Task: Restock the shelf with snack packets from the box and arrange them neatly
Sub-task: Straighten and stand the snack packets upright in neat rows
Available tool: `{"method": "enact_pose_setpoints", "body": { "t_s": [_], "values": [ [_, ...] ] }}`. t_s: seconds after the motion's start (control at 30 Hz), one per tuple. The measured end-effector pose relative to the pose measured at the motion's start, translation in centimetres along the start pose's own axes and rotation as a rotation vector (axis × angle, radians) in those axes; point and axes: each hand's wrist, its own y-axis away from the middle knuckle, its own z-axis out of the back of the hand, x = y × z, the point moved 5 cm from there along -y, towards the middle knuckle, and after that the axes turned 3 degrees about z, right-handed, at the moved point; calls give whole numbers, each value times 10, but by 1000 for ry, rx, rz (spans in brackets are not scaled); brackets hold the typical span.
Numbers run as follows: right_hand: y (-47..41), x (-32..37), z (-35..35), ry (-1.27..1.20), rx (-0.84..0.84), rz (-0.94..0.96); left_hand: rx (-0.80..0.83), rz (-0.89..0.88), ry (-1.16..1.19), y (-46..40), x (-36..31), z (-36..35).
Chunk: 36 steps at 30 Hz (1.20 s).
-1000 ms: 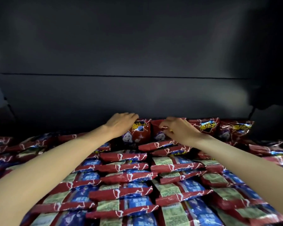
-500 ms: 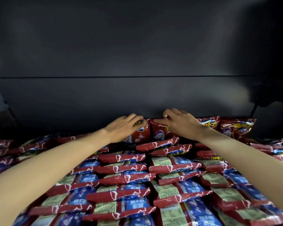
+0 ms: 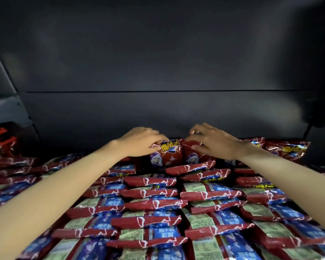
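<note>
At the shelf's back, left hand (image 3: 139,142) and right hand (image 3: 213,142) curl fingers over two upright glossy red foil snack packets (image 3: 172,154), touching side by side.

Open air above packets (image 3: 150,205) toward 12 o'clock, closed by dark back panel (image 3: 158,113). Upright packets (image 3: 169,154) blocking the rear row; bracket (image 3: 9,113) crowding 10 o'clock.

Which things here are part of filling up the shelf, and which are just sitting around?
Part of the job:
- left hand and right hand, holding upright packets at the back
- rows of flat snack packets
- dark shelf back wall

Just sitting around:
- red and white things far left, too dim to identify
</note>
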Motion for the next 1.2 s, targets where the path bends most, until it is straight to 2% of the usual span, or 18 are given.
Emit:
{"method": "enact_pose_setpoints", "body": {
  "t_s": [0.07,0.17,0.33,0.4,0.47,0.63,0.77,0.87,1.03,1.1,1.2],
  "values": [
    [-10,18,9,-52,39,85,-71,95,145,27,17,23],
    [-30,48,16,-66,100,198,-176,161,195,70,53,37],
    [-66,66,-3,170,88,271,250,284,147,99,93,1],
    [-75,61,-14,216,117,246,317,289,76,101,97,-14],
    [-79,57,-22,253,157,234,283,303,9,99,101,-21],
    [-72,53,-29,310,199,215,-47,315,25,78,94,-10],
    [-70,53,-29,294,170,185,-164,275,36,53,85,-16],
    [-70,52,-29,303,111,174,-145,196,-24,38,79,-34],
    [-79,58,-23,257,-52,182,-114,160,63,35,81,-47],
    [-89,66,-20,202,-86,174,-28,184,112,39,89,-51],
    [-103,71,-23,204,-15,96,132,191,123,49,97,-61]
  ]
}}
